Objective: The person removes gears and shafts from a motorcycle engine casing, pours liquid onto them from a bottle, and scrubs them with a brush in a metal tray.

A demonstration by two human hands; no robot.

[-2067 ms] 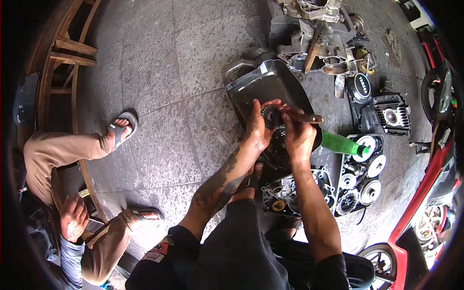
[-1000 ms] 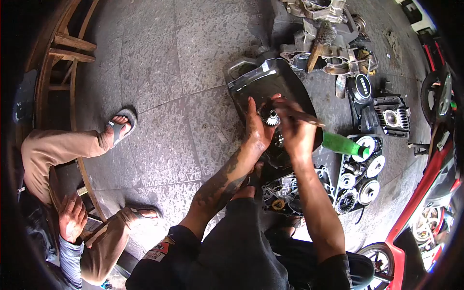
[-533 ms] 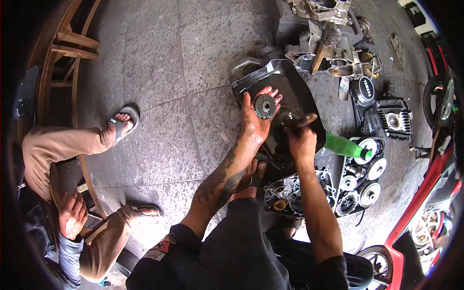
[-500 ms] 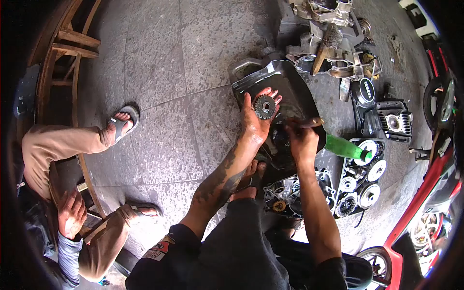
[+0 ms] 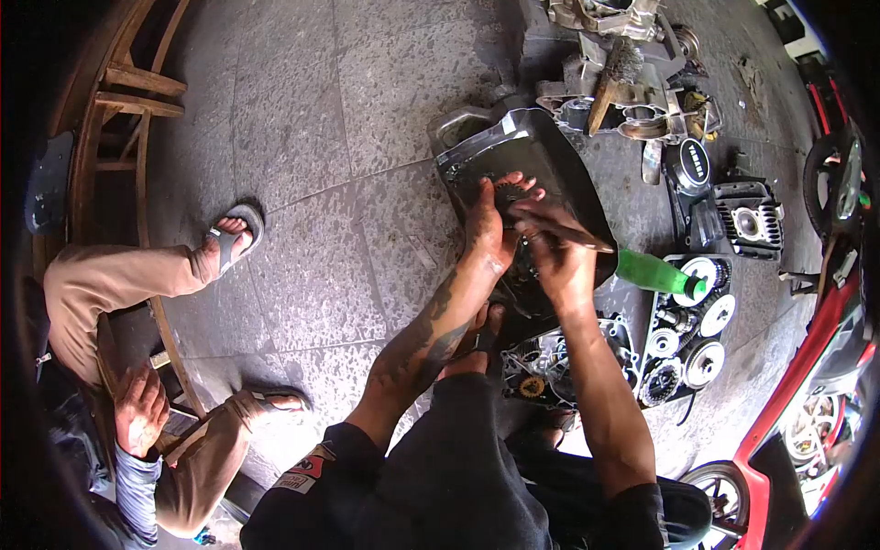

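My left hand (image 5: 489, 227) is closed around a dark toothed gear (image 5: 510, 192), palm up, over a black cut-open plastic container (image 5: 587, 188). My right hand (image 5: 562, 272) grips what looks like a brush (image 5: 573, 231) by its brown handle. The brush's working end is hidden by the fingers, close against the gear. Both hands are together above the container, and its inside looks wet and dark.
A green bottle (image 5: 649, 272) lies right of the container. Beside it are a tray of gears (image 5: 662, 344) and an open engine case (image 5: 605, 353). Engine castings with a wire brush (image 5: 616, 82) lie ahead. Another person's foot (image 5: 236, 236) is at left; a red motorcycle (image 5: 779, 385) stands right.
My right hand has moved left and up, bringing the brush onto the gear. The gear, earlier face up in my open left palm, is now tilted and partly covered.
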